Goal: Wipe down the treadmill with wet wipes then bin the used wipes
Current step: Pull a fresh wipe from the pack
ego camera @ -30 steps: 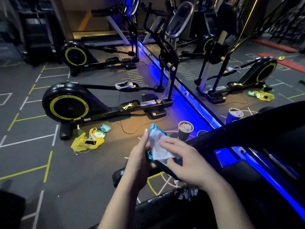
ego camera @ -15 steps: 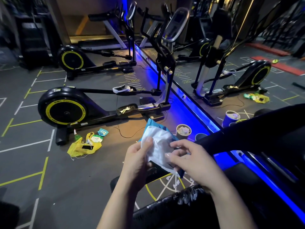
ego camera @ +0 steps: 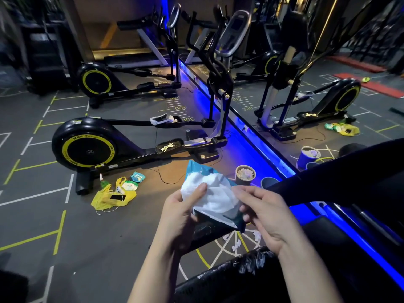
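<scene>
Grasps the wet-wipe pack with the left grip, just above the treadmill handrail; pinches its lower corner with the right grip. Risks tearing the bunched wipe, or dropping the pack past the handrail, if tugged hard.

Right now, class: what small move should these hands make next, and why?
Probably draw the wipe fully out of the pack. It bulges from the opening, not yet free; the left hand grips the pack, thumb on the wipe, and the right hand pinches the pack's edge.
</scene>
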